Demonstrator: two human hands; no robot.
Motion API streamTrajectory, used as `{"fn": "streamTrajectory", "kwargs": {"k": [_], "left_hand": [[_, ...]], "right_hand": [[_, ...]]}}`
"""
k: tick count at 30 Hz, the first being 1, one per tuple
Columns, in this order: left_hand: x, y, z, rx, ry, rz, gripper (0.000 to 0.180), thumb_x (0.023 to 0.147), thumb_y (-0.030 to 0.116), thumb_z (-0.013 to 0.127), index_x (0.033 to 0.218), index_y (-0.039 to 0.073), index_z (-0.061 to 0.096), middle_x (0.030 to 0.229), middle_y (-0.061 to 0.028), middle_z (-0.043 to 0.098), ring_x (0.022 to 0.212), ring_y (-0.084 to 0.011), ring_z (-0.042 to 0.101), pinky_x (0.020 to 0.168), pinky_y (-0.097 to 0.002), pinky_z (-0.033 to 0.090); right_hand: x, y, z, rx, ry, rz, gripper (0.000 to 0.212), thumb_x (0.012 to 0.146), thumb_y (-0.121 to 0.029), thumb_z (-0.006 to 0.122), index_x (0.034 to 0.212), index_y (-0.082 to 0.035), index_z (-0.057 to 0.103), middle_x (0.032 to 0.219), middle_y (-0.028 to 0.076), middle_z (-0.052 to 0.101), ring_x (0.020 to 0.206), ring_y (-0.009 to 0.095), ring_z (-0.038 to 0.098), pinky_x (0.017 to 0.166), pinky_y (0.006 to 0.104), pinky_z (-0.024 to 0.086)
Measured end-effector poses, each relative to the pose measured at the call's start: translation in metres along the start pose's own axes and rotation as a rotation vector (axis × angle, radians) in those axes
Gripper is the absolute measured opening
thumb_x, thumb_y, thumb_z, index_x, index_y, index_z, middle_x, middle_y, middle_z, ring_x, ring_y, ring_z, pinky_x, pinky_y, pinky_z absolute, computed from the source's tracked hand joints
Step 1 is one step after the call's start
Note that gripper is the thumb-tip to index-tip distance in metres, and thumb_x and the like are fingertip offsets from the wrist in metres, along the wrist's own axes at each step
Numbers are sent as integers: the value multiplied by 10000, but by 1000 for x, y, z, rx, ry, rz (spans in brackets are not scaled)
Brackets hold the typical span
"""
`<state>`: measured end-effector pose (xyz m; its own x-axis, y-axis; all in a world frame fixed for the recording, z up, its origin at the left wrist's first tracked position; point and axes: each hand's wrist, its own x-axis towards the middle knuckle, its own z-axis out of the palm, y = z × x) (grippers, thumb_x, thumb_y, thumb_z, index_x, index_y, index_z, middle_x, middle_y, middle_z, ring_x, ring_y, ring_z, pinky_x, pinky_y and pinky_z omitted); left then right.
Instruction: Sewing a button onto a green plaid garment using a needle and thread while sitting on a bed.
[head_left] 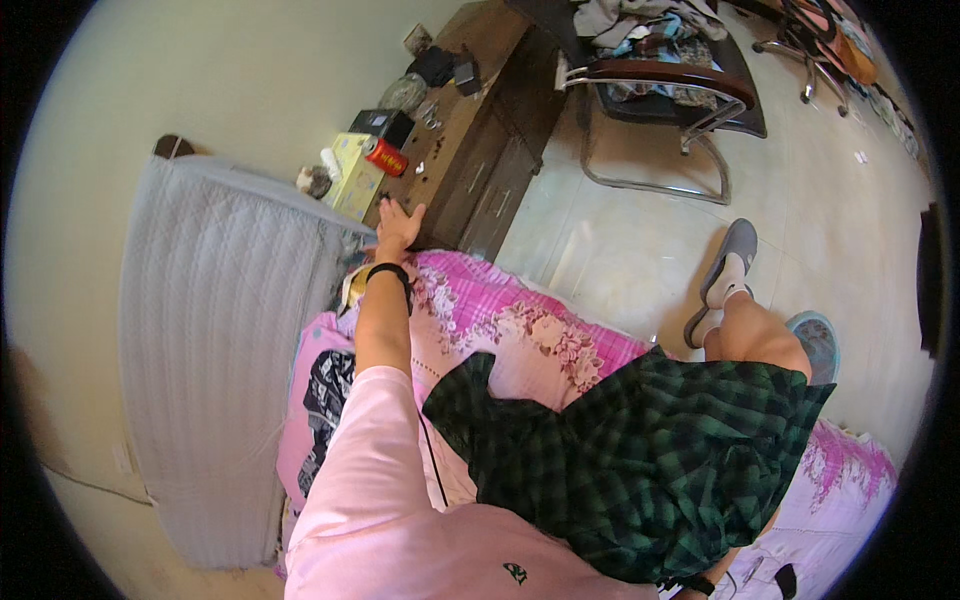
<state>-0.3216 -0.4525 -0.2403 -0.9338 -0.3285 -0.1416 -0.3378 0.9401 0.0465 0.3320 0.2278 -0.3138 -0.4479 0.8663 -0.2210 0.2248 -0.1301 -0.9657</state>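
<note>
At the near end of the wooden cabinet (pixel 456 128), left hand (pixel 398 226) open, fingers spread. Red can (pixel 386 157) just beyond its fingertips, far side, long axis left-right across the reach. Left's nearer; right hand (pixel 688 595) mostly cut off, can't tell its state.

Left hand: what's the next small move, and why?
I'd probably slide the left hand slightly farther over the wooden cabinet, toward the red can. Its fingers are spread, nothing shows in its grip, and the can sits just beyond the fingertips. Approaching from the thumb side seems safer, since the yellow box stands close on the can's left.
</note>
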Motion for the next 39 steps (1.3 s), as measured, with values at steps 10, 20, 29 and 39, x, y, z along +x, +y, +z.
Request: {"fn": "streamTrajectory", "kwargs": {"k": [10, 20, 29, 39], "left_hand": [[72, -51, 7, 68, -116, 113, 684, 905, 353, 370, 1430, -84, 325, 1533, -249, 257, 1434, -358, 231, 1173, -432, 221], [49, -34, 11, 110, 222, 254, 510, 832, 213, 566, 1247, -79, 518, 1343, -271, 496, 1299, -408, 418, 1106, -431, 338], [50, -40, 21, 78, 307, 354, 296, 759, 19, 563, 1023, -62, 669, 1036, -278, 649, 998, -419, 613, 903, -441, 492], [26, -37, 17, -101, 462, 380, 205, 771, 40, 605, 931, -2, 726, 840, -235, 682, 831, -399, 668, 757, -440, 523]], "right_hand": [[-1, 45, -2, -23, 313, -33, 286, 1016, -203, 520, 1164, 32, 586, 865, 9, 568, 749, 75, 485, 726, 216, 416], [-4, 48, -9, -19, 304, -130, 255, 1024, -192, 496, 1162, -6, 603, 737, -56, 486, 575, 4, 355, 499, 164, 282], [-11, 35, 8, 111, 382, -14, 239, 1020, -191, 502, 1153, -22, 604, 731, -64, 483, 519, -12, 331, 452, 151, 271], [-11, 38, 10, 179, 439, -20, 238, 1015, -164, 510, 1143, 18, 595, 748, -51, 499, 543, -10, 349, 468, 140, 278]]}}
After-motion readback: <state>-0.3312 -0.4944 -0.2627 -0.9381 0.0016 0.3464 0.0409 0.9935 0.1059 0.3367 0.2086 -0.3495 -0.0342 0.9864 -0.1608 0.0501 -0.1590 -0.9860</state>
